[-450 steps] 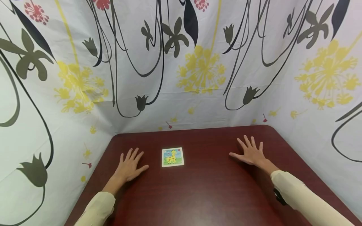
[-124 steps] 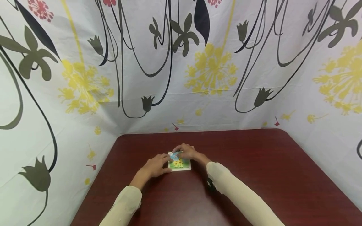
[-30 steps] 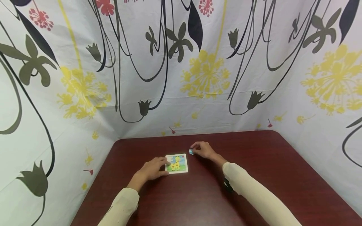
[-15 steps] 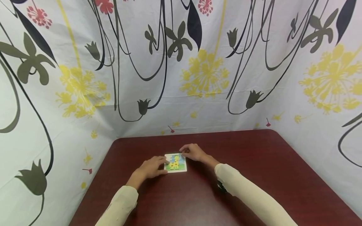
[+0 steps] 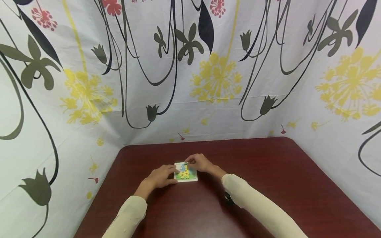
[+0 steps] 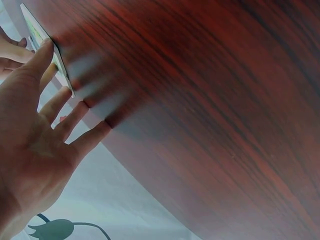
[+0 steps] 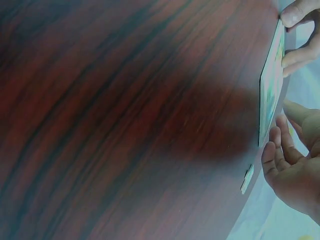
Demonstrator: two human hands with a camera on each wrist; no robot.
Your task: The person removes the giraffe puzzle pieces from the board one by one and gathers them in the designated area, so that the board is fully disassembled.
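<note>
A square giraffe picture puzzle (image 5: 190, 176) in a pale frame lies on the dark red table. My left hand (image 5: 159, 177) steadies it from the left. Its thumb lies at the near left edge and a finger rests on the picture; in the left wrist view the other fingers (image 6: 82, 107) are spread and fairly straight. My right hand (image 5: 199, 163) is at the puzzle's upper right part, fingers bent, thumb and forefinger near the picture. Whether they pinch a piece is hidden. A loose puzzle piece (image 7: 247, 179) lies on the table by this hand in the right wrist view.
The dark red wood-grain table (image 5: 253, 185) has rounded far corners. A white cloth (image 5: 190, 122) with flower prints hangs behind it and along both sides.
Earlier both hands lay flat and apart, the puzzle whole. About a second ago my right hand had a small blue piece right of the puzzle; it has since moved left over the puzzle. The left hand stays.
</note>
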